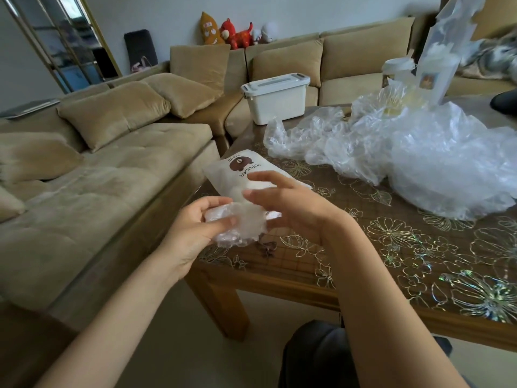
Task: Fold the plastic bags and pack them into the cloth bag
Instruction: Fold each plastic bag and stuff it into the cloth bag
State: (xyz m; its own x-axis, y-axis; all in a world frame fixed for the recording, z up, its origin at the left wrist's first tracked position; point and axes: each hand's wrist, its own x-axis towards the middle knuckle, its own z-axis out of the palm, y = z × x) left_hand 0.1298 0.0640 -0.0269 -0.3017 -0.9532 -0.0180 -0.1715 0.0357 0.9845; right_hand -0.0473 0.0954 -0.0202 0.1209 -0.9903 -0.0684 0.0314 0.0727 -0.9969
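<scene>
A white cloth bag [223, 175] printed with a brown bear and the word POPULAR lies at the table's near left corner. Just in front of it my left hand [193, 228] grips a small folded wad of clear plastic bag [243, 222], thumb on top and fingers beneath. My right hand [291, 203] hovers beside the wad with its fingers spread and relaxed, over the cloth bag's near end; whether it touches the wad is unclear. A big heap of crumpled clear plastic bags [405, 152] covers the table's far right.
The wooden table [391, 261] has a glossy flower-patterned cover. A brown drawstring [267, 247] lies near the wad. A white lidded box [275, 98] sits on the beige sofa [112, 169] behind. A jar and a white paper bag [439, 60] stand behind the heap.
</scene>
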